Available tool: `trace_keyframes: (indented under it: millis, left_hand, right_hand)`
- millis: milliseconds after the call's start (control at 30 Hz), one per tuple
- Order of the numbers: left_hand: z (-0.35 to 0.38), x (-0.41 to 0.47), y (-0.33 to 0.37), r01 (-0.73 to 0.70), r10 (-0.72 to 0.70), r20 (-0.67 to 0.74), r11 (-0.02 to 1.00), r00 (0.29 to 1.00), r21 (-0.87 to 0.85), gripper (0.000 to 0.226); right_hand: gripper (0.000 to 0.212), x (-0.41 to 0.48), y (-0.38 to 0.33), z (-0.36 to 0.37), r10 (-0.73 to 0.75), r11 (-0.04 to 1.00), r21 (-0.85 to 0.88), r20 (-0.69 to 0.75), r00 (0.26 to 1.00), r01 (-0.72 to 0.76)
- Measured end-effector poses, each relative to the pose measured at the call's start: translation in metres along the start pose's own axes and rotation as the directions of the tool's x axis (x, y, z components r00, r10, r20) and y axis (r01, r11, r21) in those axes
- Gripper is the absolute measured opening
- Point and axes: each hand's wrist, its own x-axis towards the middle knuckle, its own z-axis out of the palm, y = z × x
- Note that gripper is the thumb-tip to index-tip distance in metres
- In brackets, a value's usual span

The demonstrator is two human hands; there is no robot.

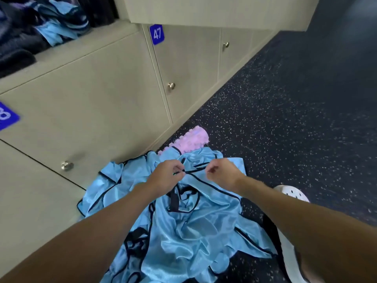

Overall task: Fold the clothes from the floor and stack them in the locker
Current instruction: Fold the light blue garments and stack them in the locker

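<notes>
Light blue satin clothes (183,231) with black trim lie heaped on the speckled floor (285,119), against closed doors (91,99). Over the heap, the left hand (169,176) pinches a black-trimmed edge, and the right hand (221,174) curls its fingers on the same edge. A white shoe (291,193) sits at the right. Beyond lies a pink knobbly roller (195,137). A blue tag (156,34) reads "47". Top left, the open locker (85,48) holds blue and dark garments (61,23).

Pink knobbed roller (195,137) lies flat at mid-frame. White perforated shoe (291,193) sits to its right, well apart. Blue plate marked 47 (156,34) is fixed above a round metal knob (171,86). A second blue plate (7,116) is cut off at left.
</notes>
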Motion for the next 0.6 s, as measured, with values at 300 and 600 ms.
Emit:
trace_keyframes:
  millis: [300,600]
  left_hand:
    - [0.027,0.045,-0.039,0.051,-0.076,0.132,0.982,0.988,0.18,0.038]
    - [-0.008,0.027,-0.014,0.007,-0.005,-0.063,1.0,0.998,0.029,0.007]
  right_hand:
    - [0.052,0.042,0.033,0.063,0.157,0.971,0.167,0.089,0.984,-0.17]
    - [0.031,0.029,-0.007,0.04,0.106,0.942,0.317,0.023,0.994,-0.107]
